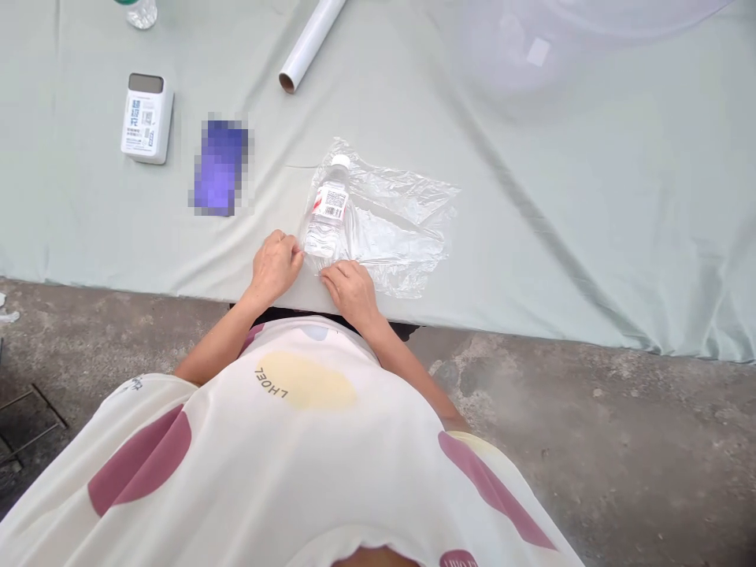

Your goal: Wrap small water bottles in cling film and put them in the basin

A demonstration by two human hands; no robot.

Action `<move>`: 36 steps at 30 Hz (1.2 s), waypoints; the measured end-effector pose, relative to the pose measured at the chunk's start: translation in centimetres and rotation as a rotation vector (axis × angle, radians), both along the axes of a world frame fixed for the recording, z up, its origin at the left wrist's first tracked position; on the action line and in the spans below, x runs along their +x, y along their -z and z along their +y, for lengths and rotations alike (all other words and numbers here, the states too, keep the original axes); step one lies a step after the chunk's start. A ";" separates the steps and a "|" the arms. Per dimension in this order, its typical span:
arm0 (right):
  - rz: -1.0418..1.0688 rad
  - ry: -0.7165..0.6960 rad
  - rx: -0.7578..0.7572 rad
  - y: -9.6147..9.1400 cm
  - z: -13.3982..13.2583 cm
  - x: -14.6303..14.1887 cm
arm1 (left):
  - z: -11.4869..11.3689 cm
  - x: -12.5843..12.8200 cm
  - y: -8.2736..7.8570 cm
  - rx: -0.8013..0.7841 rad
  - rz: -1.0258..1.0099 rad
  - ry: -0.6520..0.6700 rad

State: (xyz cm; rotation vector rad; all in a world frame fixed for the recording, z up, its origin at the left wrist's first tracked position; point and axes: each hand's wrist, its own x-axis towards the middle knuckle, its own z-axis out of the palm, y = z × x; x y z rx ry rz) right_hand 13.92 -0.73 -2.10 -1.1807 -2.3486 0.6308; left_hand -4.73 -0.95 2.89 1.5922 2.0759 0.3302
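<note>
By the bottle (329, 206), left hand (276, 261) curled; right hand (353, 291) arched

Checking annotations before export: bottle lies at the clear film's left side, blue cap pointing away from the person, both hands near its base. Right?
Not quite: the head view shows a white cap, not blue. The rest stands: bottle at the left side of the film, left hand and right hand near its base.

We see a capped bottle (329, 206) lying with clear film (402, 228), whose edge the left hand (276, 264) and right hand (351, 290) pinch near the bottle's base. On the pale green cloth (531, 260) we also find a white roll (313, 43) and a purple shape (220, 168) (pixelated past recognition).
</note>
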 end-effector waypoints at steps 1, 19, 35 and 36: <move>0.031 0.013 -0.011 0.0 0.1 0.1 | -0.1 0.1 0.1 0.032 -0.070 -0.030; 0.179 0.286 -0.120 -4.6 6.7 -0.1 | -1.3 1.2 1.1 0.215 -0.756 -0.325; -0.166 0.103 -0.190 -4.6 25.9 -4.1 | -1.3 2.6 1.4 0.336 -0.598 -0.268; -0.233 0.060 -0.222 -4.8 26.4 -4.8 | -1.4 2.6 1.4 0.341 -0.598 -0.268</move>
